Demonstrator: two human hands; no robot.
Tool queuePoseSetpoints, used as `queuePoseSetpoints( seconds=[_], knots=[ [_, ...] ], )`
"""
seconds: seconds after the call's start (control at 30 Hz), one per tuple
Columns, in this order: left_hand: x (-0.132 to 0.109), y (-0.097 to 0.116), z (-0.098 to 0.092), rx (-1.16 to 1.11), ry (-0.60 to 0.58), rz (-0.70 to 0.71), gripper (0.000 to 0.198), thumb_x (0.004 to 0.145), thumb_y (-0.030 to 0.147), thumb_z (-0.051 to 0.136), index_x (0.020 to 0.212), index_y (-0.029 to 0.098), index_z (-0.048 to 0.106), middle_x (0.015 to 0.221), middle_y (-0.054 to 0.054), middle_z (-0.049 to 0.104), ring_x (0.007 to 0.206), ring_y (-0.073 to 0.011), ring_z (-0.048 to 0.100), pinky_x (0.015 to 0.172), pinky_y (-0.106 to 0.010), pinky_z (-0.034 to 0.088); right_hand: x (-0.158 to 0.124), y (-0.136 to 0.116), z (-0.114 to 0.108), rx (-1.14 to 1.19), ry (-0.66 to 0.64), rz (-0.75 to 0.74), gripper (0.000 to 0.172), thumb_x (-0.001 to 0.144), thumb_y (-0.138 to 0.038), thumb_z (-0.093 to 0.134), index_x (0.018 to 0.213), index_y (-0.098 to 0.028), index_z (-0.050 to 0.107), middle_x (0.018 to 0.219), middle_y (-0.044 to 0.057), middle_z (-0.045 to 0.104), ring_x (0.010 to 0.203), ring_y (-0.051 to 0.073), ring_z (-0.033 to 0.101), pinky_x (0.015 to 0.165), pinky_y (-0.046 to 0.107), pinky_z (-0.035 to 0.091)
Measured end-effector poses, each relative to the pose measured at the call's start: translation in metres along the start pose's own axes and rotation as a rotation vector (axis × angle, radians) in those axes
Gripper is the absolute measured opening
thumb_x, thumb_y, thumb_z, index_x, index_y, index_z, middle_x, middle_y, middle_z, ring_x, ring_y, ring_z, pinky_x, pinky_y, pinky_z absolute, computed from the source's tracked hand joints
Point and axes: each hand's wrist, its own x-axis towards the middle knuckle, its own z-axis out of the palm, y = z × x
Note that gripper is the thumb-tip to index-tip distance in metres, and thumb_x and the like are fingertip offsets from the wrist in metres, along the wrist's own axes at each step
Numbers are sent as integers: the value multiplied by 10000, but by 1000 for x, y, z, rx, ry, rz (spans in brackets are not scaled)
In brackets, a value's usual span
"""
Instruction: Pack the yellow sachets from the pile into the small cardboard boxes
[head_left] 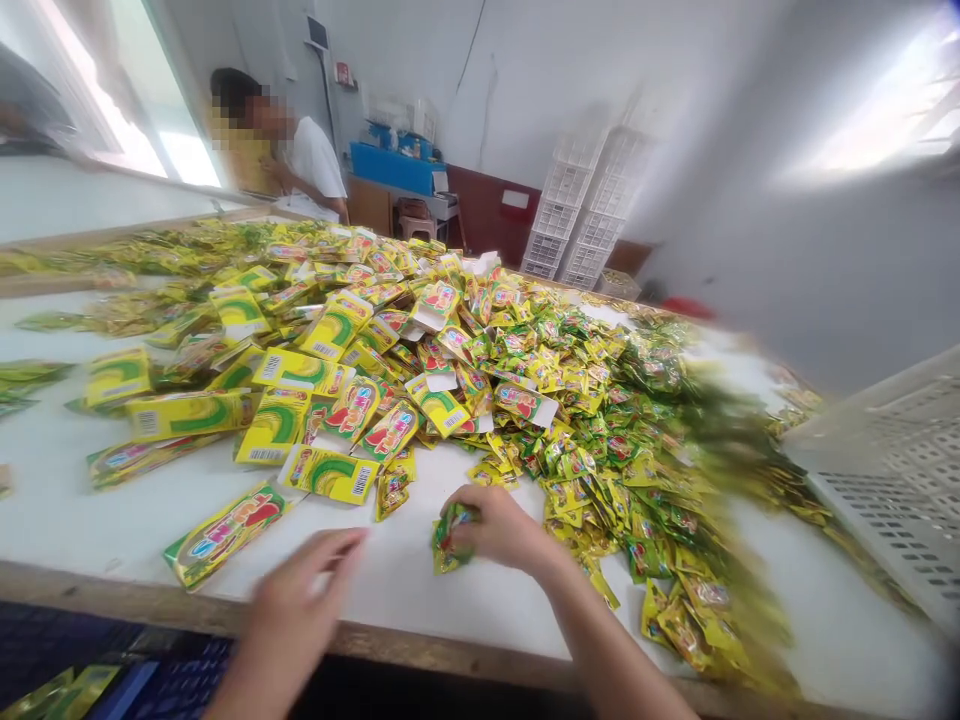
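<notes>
Near edge, left: one yellow carton [229, 532] lies flat on the white table [409, 595]. Left hand [304, 585] beside it, fingers curved toward thumb; whether tips meet, cannot tell. Behind, heaped cartons [337, 400]. Right hand [495, 525] pinches green sachets [450, 555] at the tabletop. Rightward, loose sachet pile [607, 440]; then white crate [892, 480].

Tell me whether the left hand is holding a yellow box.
No: the left hand looks empty beside the yellow boxes, while the right hand holds at least one packet.
</notes>
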Motion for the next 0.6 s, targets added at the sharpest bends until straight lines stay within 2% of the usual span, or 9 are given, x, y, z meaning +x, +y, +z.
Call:
queuePoseSetpoints(
  seconds=[0.07,0.13,0.17,0.23,0.33,0.43,0.5,0.6],
  knots=[
    [14,2,27,125,-105,171,188,865,313,579,933,265,748,976,-37,760,918,-233,701,843,-308,533,3,2,0,-111,-37,-11,368,660,-69,678,980,-244,723,857,1,717,808,184,649,684,242,471],
    [26,1,44,177,-105,214,223,876,286,538,955,259,746,1001,-49,760,959,-236,693,868,-311,522,5,5,-4,-202,-66,-15,468,614,-50,705,1035,-253,719,874,14,713,831,198,639,692,248,452],
    [31,-2,44,197,-79,206,234,881,286,527,972,252,740,1016,-57,757,970,-238,688,867,-314,521,5,5,-7,-239,-82,-16,491,598,-59,729,1049,-251,715,872,20,708,828,202,635,678,248,443],
    [39,-12,29,248,-8,169,245,885,312,522,993,238,729,1028,-69,753,957,-244,686,836,-315,522,4,2,-15,-283,-115,-19,492,577,-109,789,1043,-246,708,846,16,692,781,193,626,620,235,422],
    [43,-33,-16,364,74,111,241,868,344,544,978,228,725,993,-67,758,859,-245,698,754,-302,522,4,-7,-28,-314,-192,-79,501,585,-200,848,1053,-261,680,847,-18,667,728,150,611,575,201,401],
    [45,-44,-54,491,83,88,253,860,311,545,985,185,725,961,-93,749,806,-253,688,749,-326,521,8,-18,-27,-477,-259,-131,517,585,-202,857,1064,-248,668,833,-15,657,708,146,597,578,204,392],
    [50,-42,-64,561,56,111,297,850,252,542,1085,168,703,1060,-125,714,927,-288,661,839,-376,507,9,-25,-20,-580,-255,-140,448,573,-151,837,992,-203,687,858,29,660,744,177,593,604,231,391],
    [63,-28,-59,645,-25,171,510,776,117,571,1266,251,615,1357,-118,556,1223,-349,496,1005,-478,406,8,-31,-8,-640,-205,-161,355,588,-93,773,927,-148,681,991,111,646,907,242,577,716,276,403]
  ],
)
